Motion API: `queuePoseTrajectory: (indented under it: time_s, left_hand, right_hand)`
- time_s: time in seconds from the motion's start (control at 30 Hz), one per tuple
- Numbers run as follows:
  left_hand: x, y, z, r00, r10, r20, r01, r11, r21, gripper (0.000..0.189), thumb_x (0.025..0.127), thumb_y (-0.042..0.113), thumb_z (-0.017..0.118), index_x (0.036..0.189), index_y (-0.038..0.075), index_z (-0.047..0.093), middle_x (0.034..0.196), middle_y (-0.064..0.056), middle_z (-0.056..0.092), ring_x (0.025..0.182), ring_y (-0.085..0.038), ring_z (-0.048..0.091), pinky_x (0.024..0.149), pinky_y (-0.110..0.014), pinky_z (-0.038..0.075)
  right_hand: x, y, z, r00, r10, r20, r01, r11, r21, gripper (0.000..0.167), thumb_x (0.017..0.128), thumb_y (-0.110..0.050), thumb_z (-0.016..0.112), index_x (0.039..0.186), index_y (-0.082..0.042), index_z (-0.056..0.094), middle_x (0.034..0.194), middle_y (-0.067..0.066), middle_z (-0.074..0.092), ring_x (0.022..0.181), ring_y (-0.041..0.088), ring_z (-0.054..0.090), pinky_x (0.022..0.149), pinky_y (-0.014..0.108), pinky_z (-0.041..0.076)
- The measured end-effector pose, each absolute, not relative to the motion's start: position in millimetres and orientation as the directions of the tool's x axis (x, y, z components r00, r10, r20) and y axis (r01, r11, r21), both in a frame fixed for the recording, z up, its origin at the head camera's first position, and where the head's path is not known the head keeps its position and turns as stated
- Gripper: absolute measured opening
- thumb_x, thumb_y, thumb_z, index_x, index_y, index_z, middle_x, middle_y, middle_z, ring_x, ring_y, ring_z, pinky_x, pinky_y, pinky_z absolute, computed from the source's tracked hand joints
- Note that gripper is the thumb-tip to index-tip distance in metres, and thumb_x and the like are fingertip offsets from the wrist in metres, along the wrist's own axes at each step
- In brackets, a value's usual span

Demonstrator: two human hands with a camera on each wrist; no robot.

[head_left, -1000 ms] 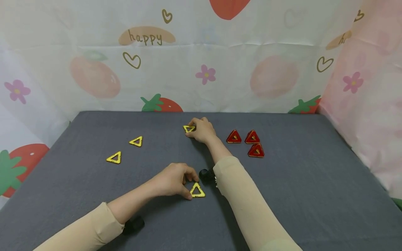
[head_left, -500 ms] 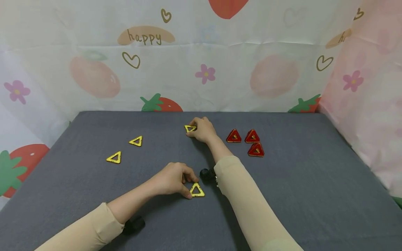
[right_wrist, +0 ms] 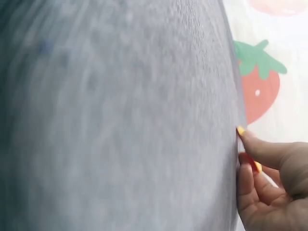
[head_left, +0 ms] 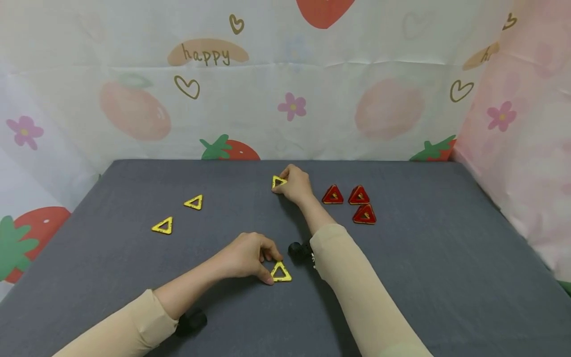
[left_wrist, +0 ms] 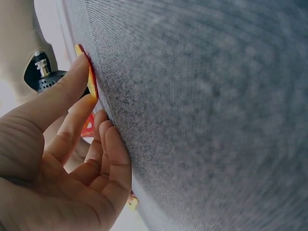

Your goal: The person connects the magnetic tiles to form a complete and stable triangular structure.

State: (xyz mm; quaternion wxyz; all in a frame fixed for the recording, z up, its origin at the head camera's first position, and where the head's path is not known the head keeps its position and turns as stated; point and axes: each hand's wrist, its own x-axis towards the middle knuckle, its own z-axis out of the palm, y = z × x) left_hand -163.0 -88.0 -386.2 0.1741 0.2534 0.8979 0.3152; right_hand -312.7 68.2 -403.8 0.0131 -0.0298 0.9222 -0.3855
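My left hand (head_left: 247,255) pinches a yellow triangular magnetic tile (head_left: 282,279) at its left side, low in the middle of the head view. In the left wrist view that tile (left_wrist: 92,79) is edge-on, with a red underside, between thumb and index finger. Farther back, my right hand (head_left: 298,184) grips a second yellow triangular tile (head_left: 274,182) by its right side. Only yellow and red bits of this tile (right_wrist: 241,130) show past the fingers in the right wrist view. Both tiles have open centres and lie at the tabletop.
Two loose yellow triangular tiles lie to the left, one nearer (head_left: 170,225) and one farther (head_left: 199,202). Right of my right hand sit three red triangular pieces (head_left: 332,200). Grey cloth (head_left: 428,277) covers the table; a printed curtain (head_left: 330,134) stands behind it.
My right hand has slid slightly right with its yellow tile, which has turned a little. The left hand and its tile hold nearly the same place.
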Motion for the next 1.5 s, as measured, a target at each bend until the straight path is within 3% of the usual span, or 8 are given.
queuePoseTrajectory:
  time_s: [0.27,0.53,0.83,1.23,1.5]
  left_hand:
    - [-162.7,-87.1,-384.8,-0.816,0.549,-0.18,0.315,0.683,0.658,0.036,0.065,0.014,0.092,0.099,0.016,0.078,0.09,0.003,0.07,0.079,-0.008,0.057,0.067,-0.02,0.049]
    - [-162.0,-86.5,-384.2,-0.818,0.547,-0.179,0.312,0.683,0.66,0.036,0.064,0.014,0.092,0.098,0.016,0.078,0.089,0.003,0.071,0.079,-0.008,0.057,0.068,-0.02,0.048]
    - [-161.6,-88.0,-385.3,-0.82,0.546,-0.173,0.317,0.685,0.656,0.036,0.064,0.014,0.092,0.097,0.016,0.078,0.088,0.004,0.071,0.079,-0.008,0.057,0.068,-0.021,0.048]
    - [-162.8,-87.5,-385.4,-0.819,0.546,-0.177,0.323,0.692,0.645,0.035,0.065,0.015,0.092,0.096,0.017,0.077,0.088,0.005,0.071,0.079,-0.007,0.057,0.068,-0.02,0.048]
    - [-161.2,-87.5,-384.4,-0.824,0.54,-0.173,0.321,0.696,0.642,0.035,0.065,0.015,0.092,0.097,0.017,0.078,0.089,0.004,0.071,0.079,-0.007,0.058,0.068,-0.02,0.049]
  right_hand:
    - [-310.6,81.3,-395.4,-0.995,-0.091,-0.045,-0.013,0.555,-0.832,0.019,0.09,-0.01,0.071,0.109,-0.005,0.07,0.103,0.016,0.072,0.078,0.021,0.071,0.067,0.026,0.058]
    - [-296.9,94.3,-378.7,-0.981,-0.185,-0.056,-0.042,0.487,-0.872,0.019,0.09,-0.01,0.071,0.108,-0.006,0.071,0.103,0.016,0.072,0.082,0.023,0.074,0.076,0.035,0.061]
    - [-276.5,105.8,-367.1,-0.967,-0.254,-0.035,-0.103,0.51,-0.854,0.019,0.091,-0.011,0.07,0.11,-0.007,0.069,0.102,0.015,0.07,0.087,0.026,0.074,0.08,0.04,0.061]
    - [-228.6,125.6,-372.1,-0.905,-0.413,-0.105,-0.151,0.542,-0.827,0.015,0.09,-0.009,0.071,0.105,-0.007,0.071,0.094,0.012,0.07,0.075,0.016,0.071,0.073,0.033,0.061]
    - [-201.2,139.8,-374.1,-0.872,-0.444,-0.205,-0.075,0.536,-0.841,0.013,0.088,-0.008,0.071,0.101,-0.005,0.072,0.09,0.011,0.07,0.071,0.014,0.072,0.07,0.033,0.061]
